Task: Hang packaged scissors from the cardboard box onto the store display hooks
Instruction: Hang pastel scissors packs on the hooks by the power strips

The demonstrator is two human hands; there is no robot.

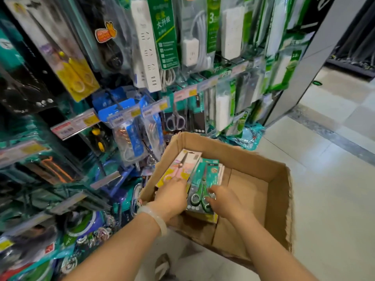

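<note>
An open cardboard box (278, 187) stands on the floor by the display. Inside, at its left, lie packaged scissors: a pink-and-yellow pack (180, 165) leaning on the left wall and a teal pack with green-handled scissors (203, 191) on top of a stack. My left hand (172, 197) holds the lower end of the pink pack, fingers curled over it. My right hand (225, 201) grips the right edge of the teal pack. The display hooks (113, 100) with hanging packs rise to the left and behind the box.
The rack carries scissors packs, power strips (146, 47), price tags (81, 122) and tools, crowding close to the box's left side. A grey pillar (304, 63) stands at the right. Tiled floor (328, 199) stretches right of the box. The box's right half shows bare cardboard.
</note>
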